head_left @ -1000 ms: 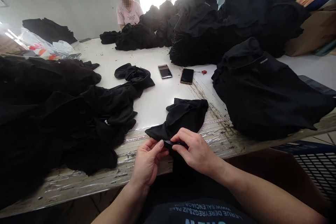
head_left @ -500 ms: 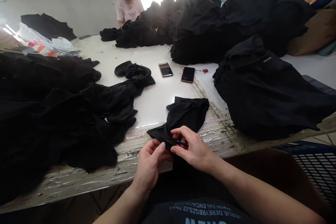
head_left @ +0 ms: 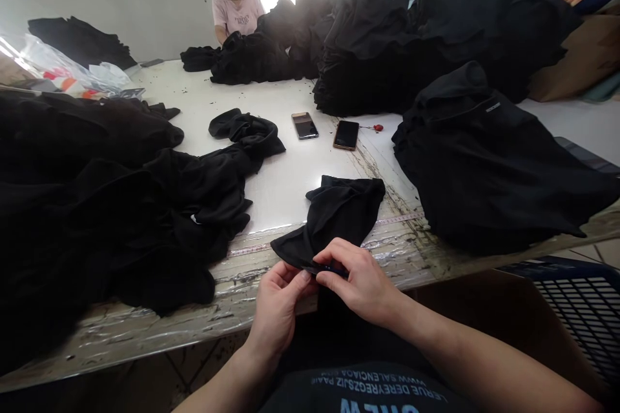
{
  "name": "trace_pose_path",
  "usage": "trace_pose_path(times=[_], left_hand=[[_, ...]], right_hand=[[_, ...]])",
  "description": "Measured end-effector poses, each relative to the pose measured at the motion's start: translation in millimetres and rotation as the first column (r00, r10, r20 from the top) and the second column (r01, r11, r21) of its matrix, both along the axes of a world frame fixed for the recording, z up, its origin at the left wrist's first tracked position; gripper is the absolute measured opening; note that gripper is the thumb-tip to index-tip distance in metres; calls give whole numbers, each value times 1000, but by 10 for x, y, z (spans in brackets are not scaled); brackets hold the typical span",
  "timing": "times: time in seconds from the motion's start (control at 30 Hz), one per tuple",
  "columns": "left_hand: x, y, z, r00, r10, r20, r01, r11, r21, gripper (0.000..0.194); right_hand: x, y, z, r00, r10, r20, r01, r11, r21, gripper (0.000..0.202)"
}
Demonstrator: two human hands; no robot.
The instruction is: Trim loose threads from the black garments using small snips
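Note:
A piece of black cloth [head_left: 336, 213] lies over the table's front edge, its near part between my hands. My left hand [head_left: 278, 300] pinches the cloth's near edge between thumb and fingers. Close beside it on the right, my right hand [head_left: 358, 277] is closed around a small dark blue tool [head_left: 333, 269], mostly hidden by the fingers. The tool's tip is at the cloth near my left thumb, too small to make out clearly.
Black garments are heaped at the left [head_left: 121, 226], and a stack [head_left: 498, 168] stands at the right. Two phones [head_left: 305, 126] [head_left: 346, 135] lie mid-table. Behind are tall black piles [head_left: 368, 32] and a person [head_left: 237, 11]. A blue crate [head_left: 581, 310] is at the lower right.
My right hand has turned slightly and lowered, and the tool's red part no longer shows. The tool's tip sits nearer my left thumb. The whole view has shifted slightly.

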State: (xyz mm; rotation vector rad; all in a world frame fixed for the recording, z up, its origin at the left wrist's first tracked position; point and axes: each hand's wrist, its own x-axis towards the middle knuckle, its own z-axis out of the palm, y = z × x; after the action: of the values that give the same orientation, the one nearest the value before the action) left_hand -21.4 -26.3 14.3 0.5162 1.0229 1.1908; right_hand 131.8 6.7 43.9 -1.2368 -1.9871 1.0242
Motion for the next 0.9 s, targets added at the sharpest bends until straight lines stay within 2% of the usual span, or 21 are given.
trace_pose_path(times=[0.3,0.7,0.9], left_hand=[[18,-14,-21,1000,-10,-13,9,999,-43,26],[14,-48,-20,1000,-28,-10,28,997,-69,25],[16,-40,-30,999,-29,-31,27,997,-66,25]], right_hand=[[39,27,-39,1000,-7,-21,5,993,-115,9],[53,31,-38,1000,-6,-21,3,991,-137,7],[72,42,-78,999,-12,-34,5,978,-208,5]])
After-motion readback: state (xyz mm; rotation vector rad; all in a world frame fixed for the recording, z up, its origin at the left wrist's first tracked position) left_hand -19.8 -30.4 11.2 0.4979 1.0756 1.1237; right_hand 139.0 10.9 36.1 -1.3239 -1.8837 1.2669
